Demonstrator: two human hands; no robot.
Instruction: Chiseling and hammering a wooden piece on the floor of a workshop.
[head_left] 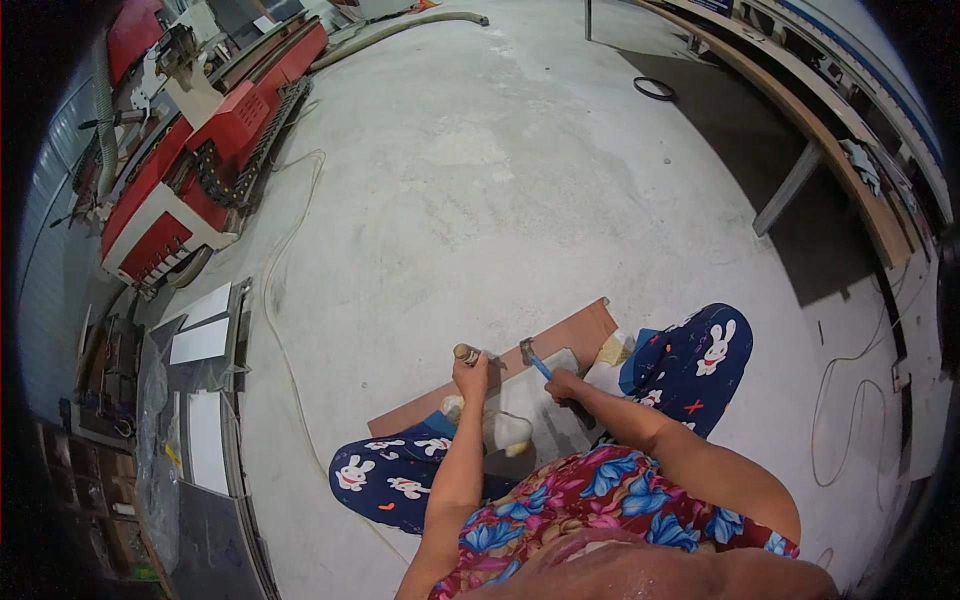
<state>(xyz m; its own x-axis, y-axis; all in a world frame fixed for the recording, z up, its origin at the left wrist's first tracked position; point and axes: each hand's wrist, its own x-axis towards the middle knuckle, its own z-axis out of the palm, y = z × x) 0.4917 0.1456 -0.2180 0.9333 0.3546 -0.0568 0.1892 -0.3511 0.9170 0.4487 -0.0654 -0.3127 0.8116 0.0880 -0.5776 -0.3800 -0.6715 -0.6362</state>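
Observation:
A long reddish-brown wooden board [578,330] lies slantwise on the floor in front of my crossed legs. My left hand [470,376] is closed around a chisel-like tool with a wooden handle [465,353], over the board's middle. Its working end is too small to make out clearly. My right hand [566,386] grips a hammer [540,366] with a blue shaft and a dark grip end. The hammer's metal head is over the board, a short way right of the left hand and apart from the wooden handle.
A red and white machine [235,120] stands at the far left, with a thin cable [285,240] on the floor beside it. White and dark panels [205,430] lie at the left. A long workbench [860,200] runs along the right. A black ring [654,89] lies near it.

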